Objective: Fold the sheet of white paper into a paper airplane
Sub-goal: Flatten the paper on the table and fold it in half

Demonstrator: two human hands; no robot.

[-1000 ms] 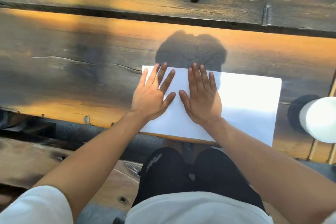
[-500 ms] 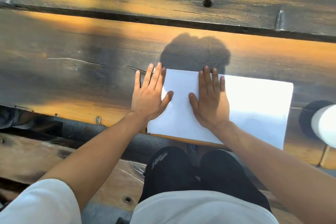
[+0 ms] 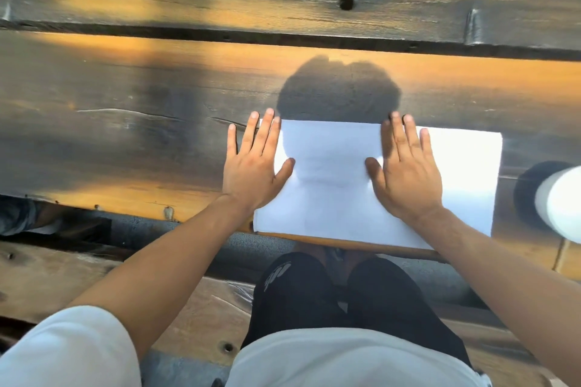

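Paper (image 3: 333,173) — blank, no legible writing

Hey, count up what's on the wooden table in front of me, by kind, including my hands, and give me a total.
Sheets of white paper: 1
White cylinders, cut off at the right edge: 1
Hands flat on the paper: 2, left hand at its left edge, right hand near the middle
Total: 4

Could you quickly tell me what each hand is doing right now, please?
Left hand: open, flat across the white paper's left edge.
Right hand: open, flat on it.
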